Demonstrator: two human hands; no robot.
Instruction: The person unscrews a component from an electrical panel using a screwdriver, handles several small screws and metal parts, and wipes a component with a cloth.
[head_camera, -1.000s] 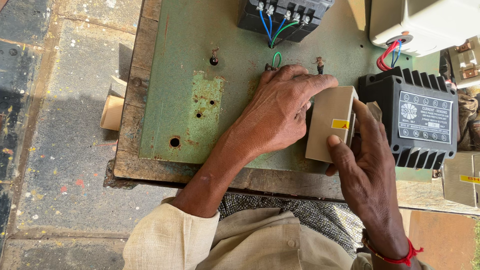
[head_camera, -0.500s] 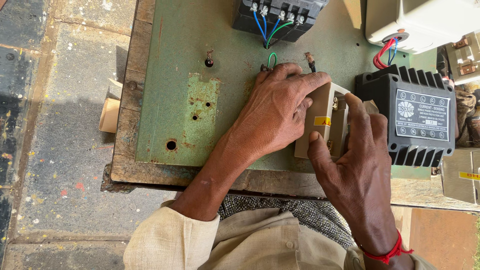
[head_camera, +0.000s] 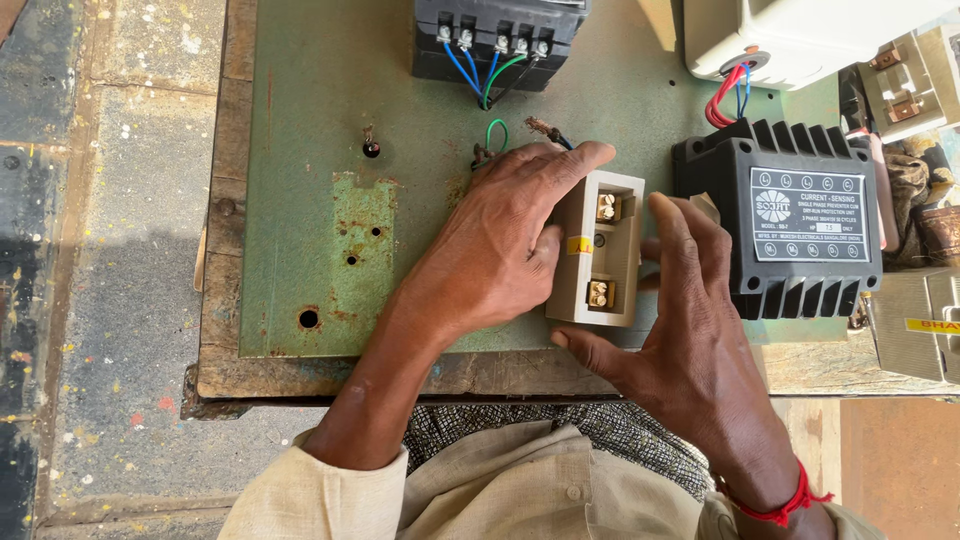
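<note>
My left hand (head_camera: 500, 240) grips the left side of a small beige fuse holder (head_camera: 598, 250) with two brass terminals facing up, index finger along its top edge. My right hand (head_camera: 690, 340) cups the holder from the right and below, thumb under its lower edge. The holder lies on a green metal panel (head_camera: 310, 130) fixed to a wooden board. Loose green and dark wire ends (head_camera: 520, 130) stick out of the panel just above my left fingers.
A black finned relay box (head_camera: 785, 220) sits right of the holder. A black terminal block (head_camera: 495, 35) with blue and green wires stands at the top. White casing (head_camera: 790, 35) and beige parts (head_camera: 915, 85) lie top right. Stone paving (head_camera: 110, 250) is on the left.
The fuse holder has been turned so its open face with brass terminals points up. Both hands shifted around it, and the view moved slightly.
</note>
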